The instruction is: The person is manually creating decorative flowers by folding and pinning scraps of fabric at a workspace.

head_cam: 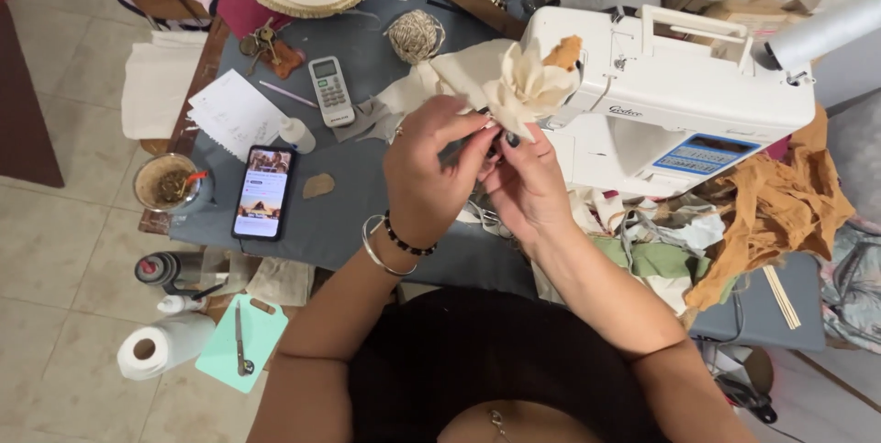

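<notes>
The person is sitting at a grey table (340,213) and looking down at both hands. The left hand (424,168) is wearing bracelets on the wrist, and its fingers are pinching the bottom of a cream cloth flower (528,85). The right hand (525,181) is pressing in close from the other side, and its fingertips are pinching the same flower base. The two hands are touching each other. The flower is sitting up above the hands, over the table, just in front of the white sewing machine (670,94). A small orange bit is sticking out at the flower's top.

To the left, a phone (262,191) is lying flat with its screen glowing. Near it a small white bottle (296,134) is lying beside a sheet of paper (234,112). A white remote (331,90) is lying a bit farther back. Behind that a ball of twine (415,35) is resting near the table's far edge. To the right, orange cloth (780,213) is piling up beside the machine. Down on the floor, a paper roll (165,345) is lying next to a green board (243,340).
</notes>
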